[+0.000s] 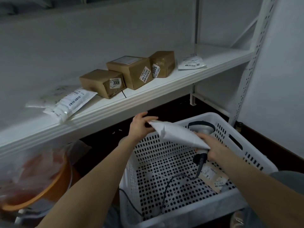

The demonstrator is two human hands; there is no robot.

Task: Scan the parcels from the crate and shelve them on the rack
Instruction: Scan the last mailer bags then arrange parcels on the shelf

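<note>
One white poly mailer (174, 134) held slanting above the white perforated crate (253, 155) — upper corner pinched in the left hand (139, 125), lower end against the right hand (213, 145), itself curled round the handle of a corded barcode scanner (203, 127). Down in the crate, a brown labelled parcel (212, 176). Beyond, on the white rack shelf (164, 89), three cardboard boxes (131, 73) — flanked by flat white mailers (72, 102).
</note>
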